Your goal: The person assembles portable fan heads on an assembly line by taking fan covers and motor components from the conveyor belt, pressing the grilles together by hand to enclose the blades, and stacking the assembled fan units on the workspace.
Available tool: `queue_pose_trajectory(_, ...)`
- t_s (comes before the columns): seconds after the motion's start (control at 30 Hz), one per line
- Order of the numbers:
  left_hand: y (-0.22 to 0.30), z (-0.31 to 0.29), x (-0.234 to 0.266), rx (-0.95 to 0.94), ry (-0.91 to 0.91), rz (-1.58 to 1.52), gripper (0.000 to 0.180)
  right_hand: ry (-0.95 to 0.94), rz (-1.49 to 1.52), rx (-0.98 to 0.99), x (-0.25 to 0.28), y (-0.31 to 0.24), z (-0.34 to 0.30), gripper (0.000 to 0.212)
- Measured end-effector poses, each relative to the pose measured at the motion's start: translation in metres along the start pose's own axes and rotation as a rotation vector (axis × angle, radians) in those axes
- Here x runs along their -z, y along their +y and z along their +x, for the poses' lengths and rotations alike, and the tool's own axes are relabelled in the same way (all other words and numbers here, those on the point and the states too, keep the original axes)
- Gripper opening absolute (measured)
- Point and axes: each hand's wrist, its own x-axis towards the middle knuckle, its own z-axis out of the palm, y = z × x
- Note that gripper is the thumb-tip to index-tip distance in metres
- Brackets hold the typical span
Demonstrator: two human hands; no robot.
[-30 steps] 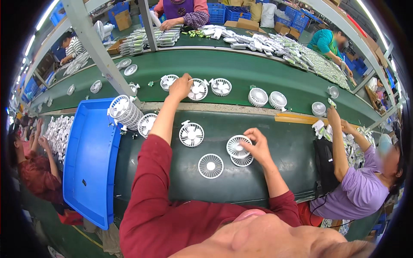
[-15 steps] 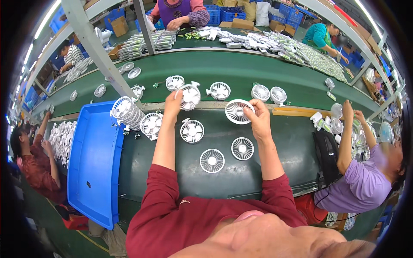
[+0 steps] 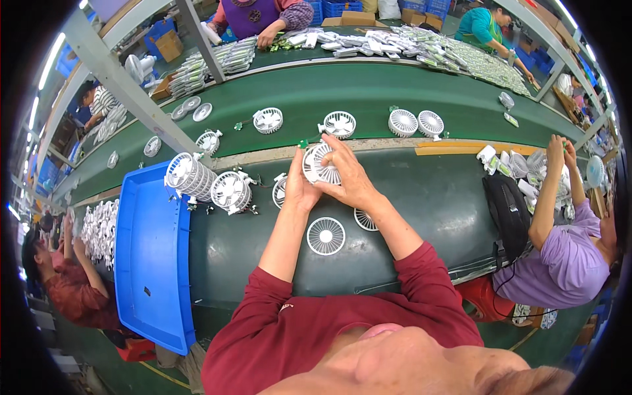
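Observation:
Above the work surface my two hands meet around one small white fan. My left hand (image 3: 300, 189) wraps its left side and underside, fingers closed on it. On its front lies a round white fan grille (image 3: 318, 166), with the fingers of my right hand (image 3: 351, 176) curled over its right side. A bit of green circuit board shows by my left fingertips. Below my hands lies a loose grille (image 3: 326, 236); a second grille (image 3: 365, 220) is partly hidden by my right forearm. An uncovered fan (image 3: 279, 191) is half hidden behind my left wrist.
To the left stand a blue tray (image 3: 182, 263), a stack of fan housings (image 3: 191, 176) and open fans (image 3: 232, 191). Several fans (image 3: 268, 120) lie on the green conveyor (image 3: 296, 92) beyond. At right are a black backpack (image 3: 507, 214) and a co-worker (image 3: 559, 257); others work across the belt.
My hands, apart before with a fan in the left and a grille in the right, have come together. The grille now lies over the fan's front.

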Motion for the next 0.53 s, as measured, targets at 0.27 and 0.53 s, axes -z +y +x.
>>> queue_pose_trajectory(0.27, -0.018, 0.007, -0.005, -0.051, 0.021, 0.007, 0.038, 0.032, -0.083, 0.033, -0.004, 0.009, -0.008, 0.067)
queue_pose_trajectory(0.53, -0.049, 0.004, -0.011, -0.802, 0.087, 0.874, 0.033, 0.124, 0.678, -0.290, -0.022, 0.013, -0.011, 0.064)
